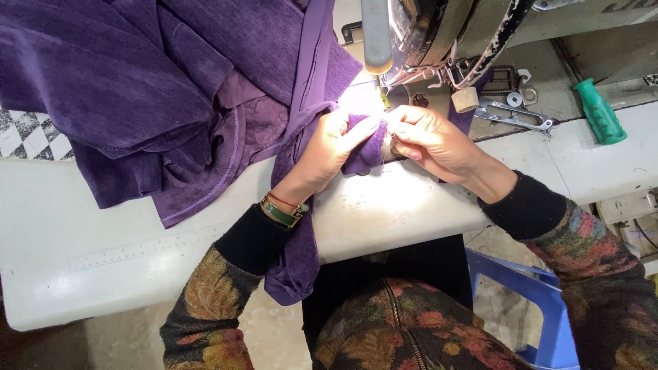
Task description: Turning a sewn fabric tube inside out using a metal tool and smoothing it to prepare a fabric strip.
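Spanning the view, white sewing table [103, 226], purple fabric [137, 89] heaped, green screwdriver [600, 113] beside

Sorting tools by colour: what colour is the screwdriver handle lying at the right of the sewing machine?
Green. The screwdriver handle shows clearly in the head view.

A sewing workshop: an industrial sewing machine [439, 34] with chipped paint sits on a worn white table [137, 226] bearing a built-in ruler [144, 248]. Purple fabric [137, 89] is heaped beside it, and a green screwdriver [600, 113] and metal parts [514, 113] lie near the machine.
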